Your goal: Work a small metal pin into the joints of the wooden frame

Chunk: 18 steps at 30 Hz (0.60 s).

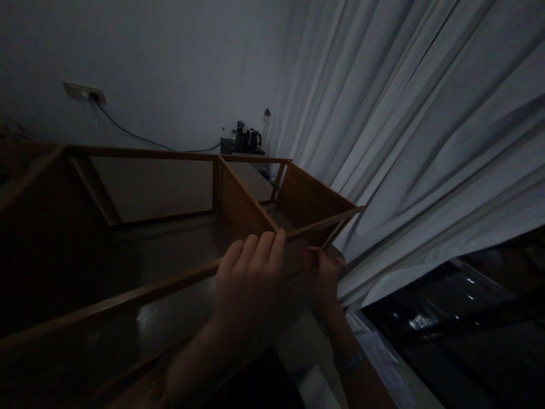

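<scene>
Grips near rail [170, 282] of wooden frame [240, 199], left of curtain [383, 142], with left hand [249, 272]; curls right hand [324, 275] farther right, cannot tell if holding anything. Apparently bracing; calls for steady left grip.

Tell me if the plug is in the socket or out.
In: the plug sits against the socket, its cord trailing right.

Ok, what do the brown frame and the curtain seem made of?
Brown frame: probably wood, low-sheen, judging by its warm-brown rails and panels; dim light leaves laminate possible. Curtain: likely matte woven fabric, given its soft hanging folds.
</scene>
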Motion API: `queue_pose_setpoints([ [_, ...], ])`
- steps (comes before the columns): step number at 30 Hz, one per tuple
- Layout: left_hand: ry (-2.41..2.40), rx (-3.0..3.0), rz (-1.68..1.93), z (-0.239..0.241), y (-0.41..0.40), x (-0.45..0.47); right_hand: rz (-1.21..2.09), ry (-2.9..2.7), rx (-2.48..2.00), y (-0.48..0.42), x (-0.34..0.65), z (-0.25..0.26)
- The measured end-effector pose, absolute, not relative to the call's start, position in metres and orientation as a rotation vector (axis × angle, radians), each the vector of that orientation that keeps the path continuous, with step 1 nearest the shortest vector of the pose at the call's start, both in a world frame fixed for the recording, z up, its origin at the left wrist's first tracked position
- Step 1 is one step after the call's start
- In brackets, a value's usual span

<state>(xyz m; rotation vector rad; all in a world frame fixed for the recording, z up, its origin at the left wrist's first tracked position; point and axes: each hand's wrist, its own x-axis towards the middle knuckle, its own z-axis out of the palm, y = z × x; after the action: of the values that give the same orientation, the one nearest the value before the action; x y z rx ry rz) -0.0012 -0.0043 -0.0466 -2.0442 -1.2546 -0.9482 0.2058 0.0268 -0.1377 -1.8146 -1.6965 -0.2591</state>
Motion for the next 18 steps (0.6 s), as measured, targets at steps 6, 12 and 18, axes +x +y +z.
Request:
queue_pose_setpoints([
  [6,-1.276,-2.044,-0.946,-0.048,-0.003,0.0,0.079,-1.974,-1.942,0.049,0.194,-0.164],
  [12,-1.256,-2.057,-0.962,-0.047,-0.004,-0.001,0.335,-2.214,-1.828,0.064,0.178,-0.162],
  [18,-1.252,-2.061,-0.946,-0.048,-0.002,-0.002,0.398,-2.279,-1.812,0.071,0.18,-0.165],
])
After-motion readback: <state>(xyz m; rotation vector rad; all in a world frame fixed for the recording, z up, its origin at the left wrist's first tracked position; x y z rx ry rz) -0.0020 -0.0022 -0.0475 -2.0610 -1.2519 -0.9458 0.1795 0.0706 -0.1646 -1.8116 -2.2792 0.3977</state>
